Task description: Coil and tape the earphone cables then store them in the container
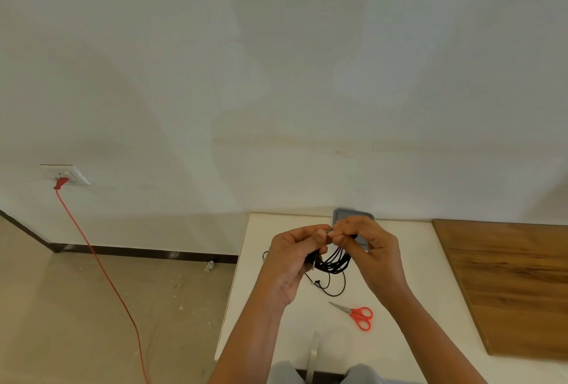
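Above the white table, just nearer me than the grey container at its far edge, my left hand and right hand pinch the coiled black earphone cable between closed fingertips. Its loops sag below my fingers, and a loose end trails on the tabletop. Red-handled scissors lie nearer me than the container. No writing is readable anywhere.
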`<control>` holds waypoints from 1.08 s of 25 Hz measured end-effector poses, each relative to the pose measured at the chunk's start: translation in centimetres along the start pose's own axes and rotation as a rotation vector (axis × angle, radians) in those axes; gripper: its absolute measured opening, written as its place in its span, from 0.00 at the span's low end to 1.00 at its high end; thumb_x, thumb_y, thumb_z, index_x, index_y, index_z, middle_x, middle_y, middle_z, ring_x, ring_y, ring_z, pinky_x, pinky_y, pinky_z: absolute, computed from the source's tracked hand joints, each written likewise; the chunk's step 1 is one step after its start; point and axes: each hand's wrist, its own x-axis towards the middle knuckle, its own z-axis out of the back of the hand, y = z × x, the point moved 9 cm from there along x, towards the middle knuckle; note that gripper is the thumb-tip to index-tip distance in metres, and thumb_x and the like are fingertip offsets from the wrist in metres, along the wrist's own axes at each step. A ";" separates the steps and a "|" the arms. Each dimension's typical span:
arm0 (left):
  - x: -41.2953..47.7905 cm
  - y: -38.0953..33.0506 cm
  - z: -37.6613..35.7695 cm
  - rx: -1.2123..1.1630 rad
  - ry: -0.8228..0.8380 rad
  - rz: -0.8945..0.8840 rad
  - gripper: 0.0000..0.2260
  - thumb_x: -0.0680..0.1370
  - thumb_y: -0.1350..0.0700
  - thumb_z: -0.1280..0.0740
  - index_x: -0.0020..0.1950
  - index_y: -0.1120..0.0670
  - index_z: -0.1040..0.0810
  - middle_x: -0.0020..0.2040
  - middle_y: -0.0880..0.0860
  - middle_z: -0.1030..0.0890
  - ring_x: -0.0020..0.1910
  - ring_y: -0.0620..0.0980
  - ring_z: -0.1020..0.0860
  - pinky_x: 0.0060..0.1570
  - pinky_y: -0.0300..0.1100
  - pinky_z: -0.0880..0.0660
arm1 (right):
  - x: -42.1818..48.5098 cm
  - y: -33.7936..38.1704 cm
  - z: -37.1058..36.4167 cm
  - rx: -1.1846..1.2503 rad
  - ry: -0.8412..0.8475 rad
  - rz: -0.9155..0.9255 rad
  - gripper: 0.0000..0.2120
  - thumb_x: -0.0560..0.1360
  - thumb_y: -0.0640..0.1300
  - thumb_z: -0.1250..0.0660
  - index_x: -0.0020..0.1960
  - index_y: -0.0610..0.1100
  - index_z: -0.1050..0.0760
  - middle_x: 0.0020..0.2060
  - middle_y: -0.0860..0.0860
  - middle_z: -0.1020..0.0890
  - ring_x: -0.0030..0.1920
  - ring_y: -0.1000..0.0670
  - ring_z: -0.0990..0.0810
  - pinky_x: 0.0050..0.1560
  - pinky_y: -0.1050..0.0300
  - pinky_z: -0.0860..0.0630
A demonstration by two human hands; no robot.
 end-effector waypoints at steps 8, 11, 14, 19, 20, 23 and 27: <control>-0.1 -0.1 -0.4 -0.099 0.021 0.058 0.05 0.75 0.62 0.31 0.47 0.58 0.15 0.35 0.52 0.18 0.32 0.42 0.22 0.38 0.36 0.25 | -0.4 1.7 0.4 -0.207 0.025 0.380 0.06 0.72 0.41 0.31 0.45 0.51 0.19 0.46 0.58 0.20 0.49 0.54 0.20 0.47 0.57 0.21; -0.4 -0.5 -0.6 -0.111 0.029 0.076 0.05 0.75 0.61 0.31 0.47 0.58 0.15 0.35 0.52 0.17 0.32 0.41 0.22 0.37 0.35 0.25 | -0.6 2.4 0.3 -0.377 0.063 0.583 0.09 0.72 0.37 0.30 0.49 0.49 0.19 0.53 0.53 0.22 0.53 0.49 0.21 0.47 0.52 0.21; -0.6 -1.7 -0.5 -0.095 0.027 0.043 0.05 0.75 0.61 0.31 0.47 0.58 0.15 0.39 0.53 0.16 0.33 0.41 0.21 0.35 0.34 0.23 | -1.2 2.0 -0.3 -0.542 0.136 0.713 0.14 0.69 0.32 0.27 0.50 0.47 0.17 0.62 0.48 0.26 0.63 0.48 0.25 0.53 0.48 0.23; -0.6 -2.8 0.0 0.142 -0.026 -0.063 0.05 0.76 0.55 0.30 0.49 0.54 0.15 0.42 0.51 0.15 0.37 0.40 0.20 0.37 0.33 0.28 | -1.4 1.7 0.5 -0.304 0.112 0.470 0.12 0.72 0.35 0.36 0.50 0.44 0.17 0.64 0.44 0.26 0.67 0.43 0.27 0.62 0.49 0.26; -0.6 -2.8 0.0 0.170 -0.035 -0.081 0.06 0.76 0.55 0.30 0.49 0.54 0.15 0.42 0.51 0.15 0.37 0.41 0.21 0.37 0.33 0.28 | -1.2 1.9 1.0 -0.199 0.075 0.389 0.13 0.71 0.36 0.38 0.49 0.42 0.17 0.63 0.44 0.24 0.66 0.44 0.27 0.62 0.51 0.27; -0.7 -2.7 0.0 0.187 -0.019 -0.100 0.06 0.76 0.56 0.30 0.50 0.56 0.16 0.41 0.52 0.15 0.37 0.41 0.21 0.35 0.31 0.27 | 0.3 2.7 1.7 0.023 0.042 0.158 0.11 0.73 0.38 0.39 0.53 0.44 0.23 0.57 0.52 0.19 0.62 0.49 0.23 0.61 0.53 0.26; -0.9 -3.1 -0.1 0.224 0.022 -0.108 0.07 0.76 0.55 0.30 0.51 0.55 0.16 0.39 0.50 0.15 0.34 0.39 0.21 0.33 0.29 0.29 | 1.5 1.9 -1.1 -0.108 0.436 -0.063 0.16 0.75 0.38 0.33 0.59 0.52 0.29 0.51 0.58 0.18 0.59 0.55 0.22 0.59 0.56 0.24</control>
